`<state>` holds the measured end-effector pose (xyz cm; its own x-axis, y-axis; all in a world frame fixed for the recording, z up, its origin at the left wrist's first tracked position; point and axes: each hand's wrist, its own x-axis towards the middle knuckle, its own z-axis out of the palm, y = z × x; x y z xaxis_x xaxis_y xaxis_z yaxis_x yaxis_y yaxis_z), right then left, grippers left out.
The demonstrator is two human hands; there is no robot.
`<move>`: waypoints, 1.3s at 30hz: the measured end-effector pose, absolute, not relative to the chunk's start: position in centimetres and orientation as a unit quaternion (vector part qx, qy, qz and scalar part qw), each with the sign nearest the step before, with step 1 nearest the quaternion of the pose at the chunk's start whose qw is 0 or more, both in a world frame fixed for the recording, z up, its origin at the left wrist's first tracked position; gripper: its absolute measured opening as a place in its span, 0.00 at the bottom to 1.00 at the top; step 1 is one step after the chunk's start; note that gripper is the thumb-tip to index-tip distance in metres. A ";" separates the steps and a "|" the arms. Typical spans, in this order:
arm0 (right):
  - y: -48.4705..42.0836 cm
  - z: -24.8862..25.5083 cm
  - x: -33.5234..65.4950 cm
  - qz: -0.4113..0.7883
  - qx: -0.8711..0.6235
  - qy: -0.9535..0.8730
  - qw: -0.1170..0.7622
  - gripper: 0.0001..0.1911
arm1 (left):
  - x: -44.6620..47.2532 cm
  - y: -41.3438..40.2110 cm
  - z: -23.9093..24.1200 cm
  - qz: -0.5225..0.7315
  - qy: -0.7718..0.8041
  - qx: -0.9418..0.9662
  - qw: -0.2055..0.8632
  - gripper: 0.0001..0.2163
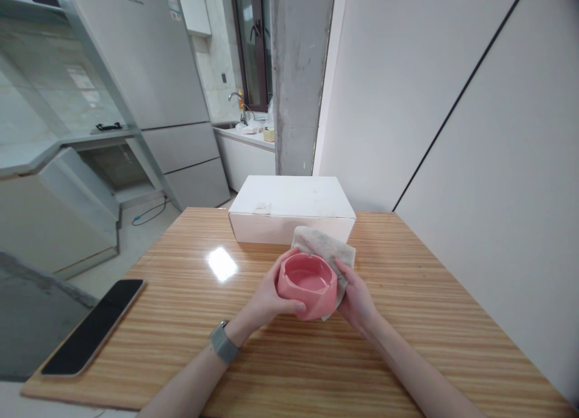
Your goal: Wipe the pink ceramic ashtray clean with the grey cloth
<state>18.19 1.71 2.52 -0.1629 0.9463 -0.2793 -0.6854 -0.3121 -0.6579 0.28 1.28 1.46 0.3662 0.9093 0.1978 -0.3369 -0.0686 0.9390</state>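
Observation:
A pink ashtray [312,300] with notches in its rim is held up over the wooden table, its hollow facing me. My left hand [274,291] grips it from the left, with the thumb across its front and fingers around the far side. On the right, my right hand [355,291] is closed on a pale grey cloth [323,243], pressing it against the ashtray's right side. The cloth spreads behind the ashtray, and part of it hangs below. Some fingers of both hands are hidden behind the ashtray and cloth.
A closed white box [292,198] lies at the far edge of the wooden table [407,357]. Near the left edge is a dark-screened phone [94,327]. A white wall [452,134] borders the table's right side. Beyond stand a fridge [145,62] and a sink counter [246,158].

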 end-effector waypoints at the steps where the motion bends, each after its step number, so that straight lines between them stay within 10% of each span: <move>1: 1.7 2.5 18.2 0.737 -0.335 -0.201 0.551 0.11 | 0.3 1.3 1.5 0.499 0.270 0.531 0.629 0.47; 19: 0.9 1.9 16.8 0.748 -0.325 -0.191 0.546 0.17 | 0.7 1.5 1.5 0.550 0.434 0.508 0.501 0.45; 30: 2.3 1.9 18.0 0.694 -0.376 -0.162 0.593 0.08 | 0.5 1.9 0.5 0.529 0.315 0.411 0.672 0.28; 39: 2.1 2.4 18.5 0.703 -0.386 -0.181 0.569 0.07 | 0.1 1.5 1.4 0.489 0.291 0.503 0.650 0.44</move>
<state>18.49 2.11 2.37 -0.0548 0.9397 -0.3377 -0.6607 -0.2876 -0.6933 0.08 1.47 1.36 0.3532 0.9287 0.1134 -0.3427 0.0156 0.9393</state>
